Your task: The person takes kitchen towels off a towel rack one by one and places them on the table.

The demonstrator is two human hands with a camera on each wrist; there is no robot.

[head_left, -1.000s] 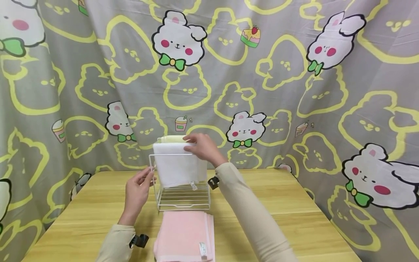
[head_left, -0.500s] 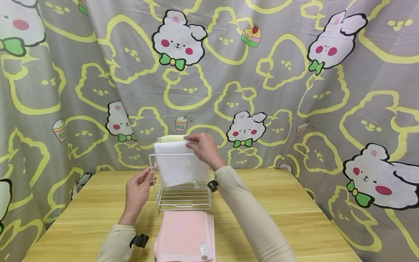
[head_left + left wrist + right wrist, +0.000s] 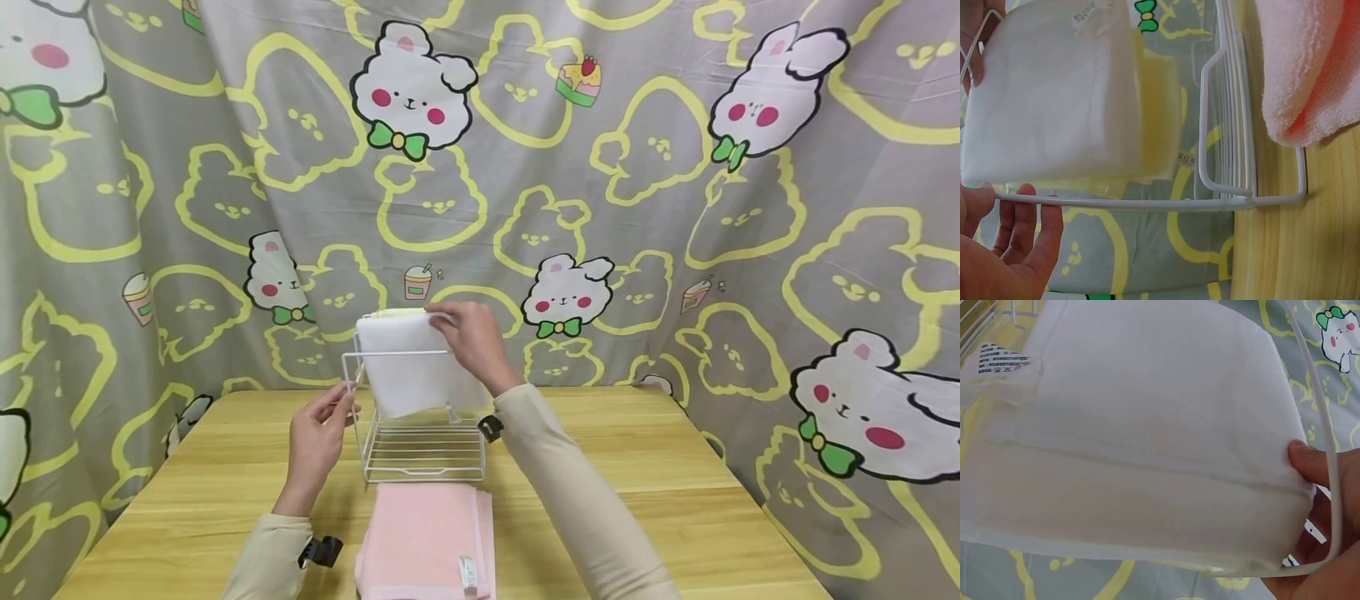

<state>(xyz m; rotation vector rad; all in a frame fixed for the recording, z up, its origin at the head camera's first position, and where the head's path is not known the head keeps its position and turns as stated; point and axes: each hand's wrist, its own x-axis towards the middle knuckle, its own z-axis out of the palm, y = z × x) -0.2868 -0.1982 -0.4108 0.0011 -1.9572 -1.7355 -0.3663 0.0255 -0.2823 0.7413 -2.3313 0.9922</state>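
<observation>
L grip (image 3: 1013, 265) holds wht rack (image 3: 1116, 204), wht cloth (image 3: 1054, 94) w/ ylw cloth (image 3: 1160, 112) behind, pnk towel (image 3: 1316, 69) nr rack.

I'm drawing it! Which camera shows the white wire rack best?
The head view: it fits the whole white wire rack in, though a folded white cloth hides part. Left wrist shows mainly one side, close up; right wrist, only a few bars.

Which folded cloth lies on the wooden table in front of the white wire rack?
The fluffy pink folded cloth, the only one lying there; the white folded cloth is held by the right hand, with the pale yellow cloth behind it.
</observation>
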